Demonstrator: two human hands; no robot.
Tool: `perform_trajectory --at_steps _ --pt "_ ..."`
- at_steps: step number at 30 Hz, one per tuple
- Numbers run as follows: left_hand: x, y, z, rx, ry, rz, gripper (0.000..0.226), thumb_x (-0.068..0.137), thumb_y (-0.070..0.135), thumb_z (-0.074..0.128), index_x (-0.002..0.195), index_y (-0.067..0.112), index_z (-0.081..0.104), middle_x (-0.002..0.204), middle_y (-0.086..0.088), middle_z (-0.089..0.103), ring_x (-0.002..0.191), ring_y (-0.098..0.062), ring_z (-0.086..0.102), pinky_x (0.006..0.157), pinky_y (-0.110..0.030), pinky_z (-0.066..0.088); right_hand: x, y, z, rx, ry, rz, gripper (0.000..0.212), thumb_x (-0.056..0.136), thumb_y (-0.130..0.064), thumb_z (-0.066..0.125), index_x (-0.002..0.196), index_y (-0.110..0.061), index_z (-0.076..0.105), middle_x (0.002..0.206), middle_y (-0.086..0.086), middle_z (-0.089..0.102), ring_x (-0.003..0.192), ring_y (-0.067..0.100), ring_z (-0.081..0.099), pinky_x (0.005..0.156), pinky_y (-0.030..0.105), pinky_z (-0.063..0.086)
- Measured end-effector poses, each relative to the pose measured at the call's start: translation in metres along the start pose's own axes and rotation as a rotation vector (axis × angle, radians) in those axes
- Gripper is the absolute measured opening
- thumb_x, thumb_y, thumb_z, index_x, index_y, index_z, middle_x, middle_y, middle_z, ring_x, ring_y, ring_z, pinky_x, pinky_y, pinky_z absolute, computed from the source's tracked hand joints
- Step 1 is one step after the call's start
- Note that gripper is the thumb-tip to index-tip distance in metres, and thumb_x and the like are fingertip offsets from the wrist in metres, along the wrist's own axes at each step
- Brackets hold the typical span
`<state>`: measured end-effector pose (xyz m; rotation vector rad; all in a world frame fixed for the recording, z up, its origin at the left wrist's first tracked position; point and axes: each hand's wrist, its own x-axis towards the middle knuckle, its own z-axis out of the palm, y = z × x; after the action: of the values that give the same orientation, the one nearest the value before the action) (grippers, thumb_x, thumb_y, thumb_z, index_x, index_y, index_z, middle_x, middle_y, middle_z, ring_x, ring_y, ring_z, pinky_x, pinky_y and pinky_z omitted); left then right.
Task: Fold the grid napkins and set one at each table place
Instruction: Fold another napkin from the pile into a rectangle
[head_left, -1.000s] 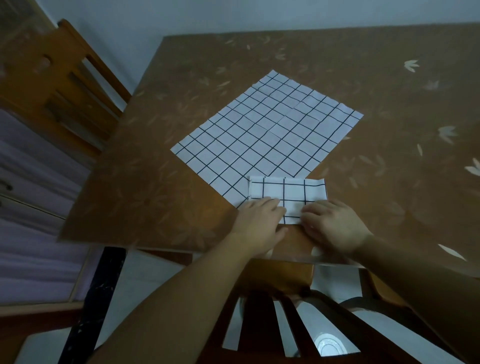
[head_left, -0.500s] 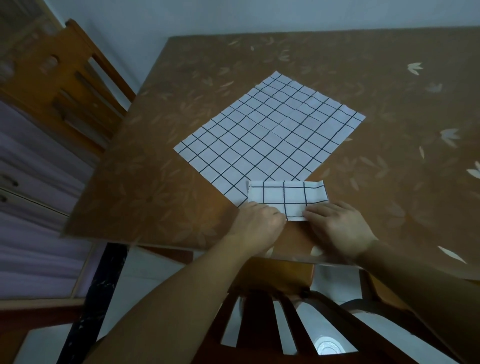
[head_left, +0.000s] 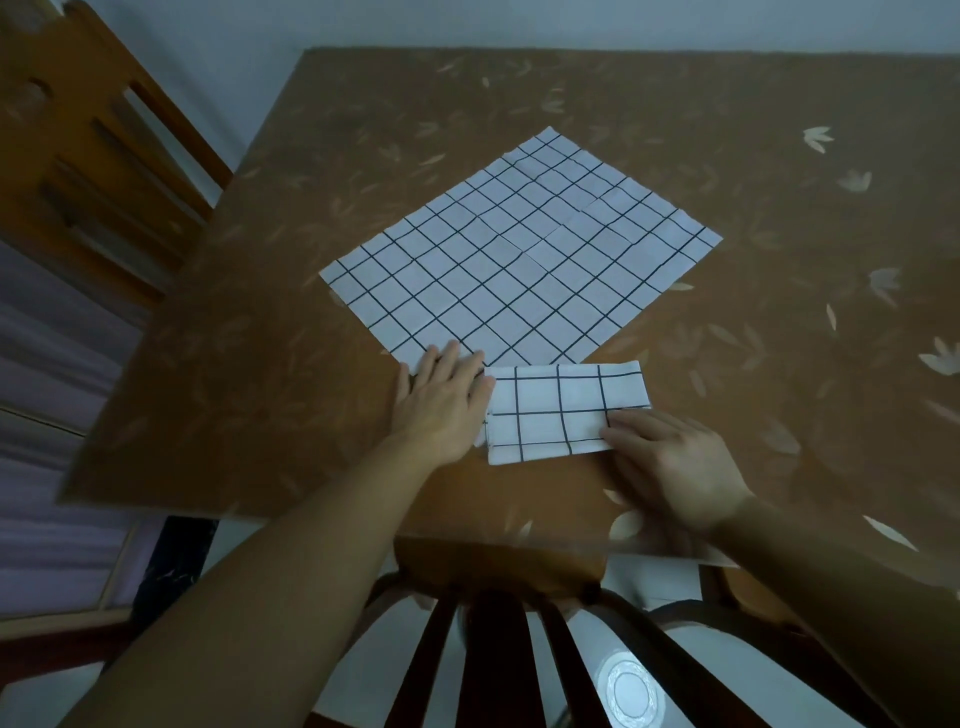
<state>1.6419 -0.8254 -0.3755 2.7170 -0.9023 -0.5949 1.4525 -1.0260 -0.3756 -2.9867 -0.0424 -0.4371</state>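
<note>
- Hands, head view: left hand (head_left: 441, 402) lies flat, fingers straight, beside the folded napkin (head_left: 561, 410) at lower centre. Right hand (head_left: 670, 457) covers its lower right corner; pressing or pinching, I cannot tell.
- Unfolded napkin (head_left: 519, 260) lies mid-frame on the worktop (head_left: 260, 389).
- Cloth looks light and limp; take it by the corners.
- No readable writing.

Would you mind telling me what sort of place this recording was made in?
Most likely a home dining room: a leaf-patterned table, a dark chair at its near edge, a wooden chair at its left, and a folded napkin and an unfolded napkin on it.
</note>
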Motion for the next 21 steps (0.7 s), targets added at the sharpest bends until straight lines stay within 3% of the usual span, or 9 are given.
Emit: perform_trajectory --at_steps 7,13,17,21 --pt "0.047 -0.028 -0.021 0.104 0.011 -0.039 0.053 0.101 0.054 0.015 0.153 0.041 0.010 0.164 0.009 -0.005 0.150 -0.017 -0.011 0.118 -0.052 -0.008 0.018 -0.002 0.015 0.022 0.001 0.002 0.028 0.088 -0.027 0.050 0.096 -0.017 0.075 0.107 0.006 0.072 0.096 0.026 0.069 0.068 0.032 0.052" --pt "0.072 -0.032 -0.032 0.133 0.080 -0.055 0.049 0.103 0.040 0.026 0.152 0.040 0.015 0.165 0.003 0.001 0.151 -0.024 -0.007 0.119 -0.055 -0.003 0.020 -0.007 0.023 0.031 -0.022 0.006 0.024 0.088 -0.026 0.055 0.100 -0.018 0.075 0.108 0.004 0.071 0.096 0.028 0.067 0.073 0.034 0.048" --pt "0.050 -0.008 -0.027 0.207 0.243 0.157 0.049 0.102 0.037 0.032 0.151 0.033 0.026 0.162 0.001 0.018 0.150 -0.024 0.006 0.118 -0.055 0.002 0.022 -0.010 0.020 0.024 -0.041 -0.057 0.025 0.091 -0.028 0.053 0.100 -0.018 0.074 0.102 0.004 0.070 0.088 0.029 0.064 0.070 0.034 0.039" --pt "0.018 0.017 -0.010 0.172 0.150 0.427 0.051 0.099 0.044 0.034 0.149 0.031 0.034 0.160 0.003 0.025 0.148 -0.019 0.013 0.119 -0.048 0.002 0.018 -0.007 0.016 0.039 -0.078 -0.118 0.028 0.092 -0.031 0.052 0.103 -0.018 0.074 0.101 0.003 0.069 0.089 0.027 0.065 0.069 0.034 0.038"
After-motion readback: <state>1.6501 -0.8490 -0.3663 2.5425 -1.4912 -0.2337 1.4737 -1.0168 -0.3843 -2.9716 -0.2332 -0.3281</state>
